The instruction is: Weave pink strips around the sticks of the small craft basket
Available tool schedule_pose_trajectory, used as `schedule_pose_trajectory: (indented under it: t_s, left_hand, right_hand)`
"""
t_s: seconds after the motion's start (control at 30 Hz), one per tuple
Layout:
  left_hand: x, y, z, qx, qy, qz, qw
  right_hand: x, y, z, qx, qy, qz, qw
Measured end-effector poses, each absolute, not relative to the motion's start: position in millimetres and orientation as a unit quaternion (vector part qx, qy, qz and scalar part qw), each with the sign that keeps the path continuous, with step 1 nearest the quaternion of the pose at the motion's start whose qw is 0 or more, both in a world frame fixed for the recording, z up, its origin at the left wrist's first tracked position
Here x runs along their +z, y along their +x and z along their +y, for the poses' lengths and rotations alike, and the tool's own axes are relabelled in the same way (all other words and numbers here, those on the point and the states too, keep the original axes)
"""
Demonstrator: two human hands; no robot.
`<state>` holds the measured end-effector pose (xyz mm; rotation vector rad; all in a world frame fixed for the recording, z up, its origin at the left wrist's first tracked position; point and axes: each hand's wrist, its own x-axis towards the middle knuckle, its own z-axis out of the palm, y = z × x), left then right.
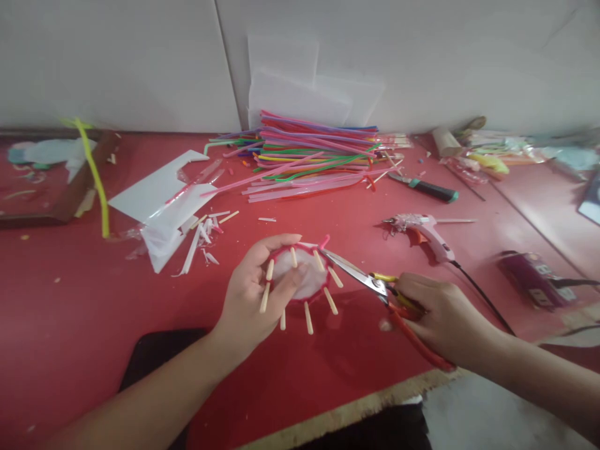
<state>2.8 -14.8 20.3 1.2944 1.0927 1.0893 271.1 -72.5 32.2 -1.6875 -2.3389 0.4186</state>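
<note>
My left hand (255,281) holds a small round basket frame (309,284), its thumb pressed into the middle. The frame has a whitish round base, several short wooden sticks standing up around the rim, and a dark pink pipe cleaner (325,241) wound between them, with a free end poking up at the far right. My right hand (435,312) grips a pair of scissors (370,280) with orange and yellow handles. The blade tips lie by the frame's rim, close to that pipe cleaner end; whether they touch it I cannot tell.
A heap of coloured pipe cleaners (314,156) lies at the back. A pink glue gun (422,234) and a utility knife (431,189) are to the right, beside a purple box (534,278). Paper scraps (201,240) and white sheets (154,187) lie left; a dark flat object (159,353) is near my left forearm.
</note>
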Motion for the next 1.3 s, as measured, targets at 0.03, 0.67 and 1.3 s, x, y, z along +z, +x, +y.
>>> schedule_pose_trajectory:
  t_s: [0.03, 0.67, 1.3]
  left_hand:
    - [20, 3, -15, 0.455, 0.545, 0.458, 0.535]
    - [11, 4, -7, 0.437, 0.437, 0.469, 0.631]
    - [14, 6, -8, 0.372, 0.381, 0.382, 0.755]
  right_hand:
    - [33, 271, -72, 0.143, -0.576, -0.797, 0.111]
    - [31, 282, -47, 0.325, -0.617, -0.716, 0.016]
    - [57, 230, -23, 0.322, -0.519, -0.755, 0.240]
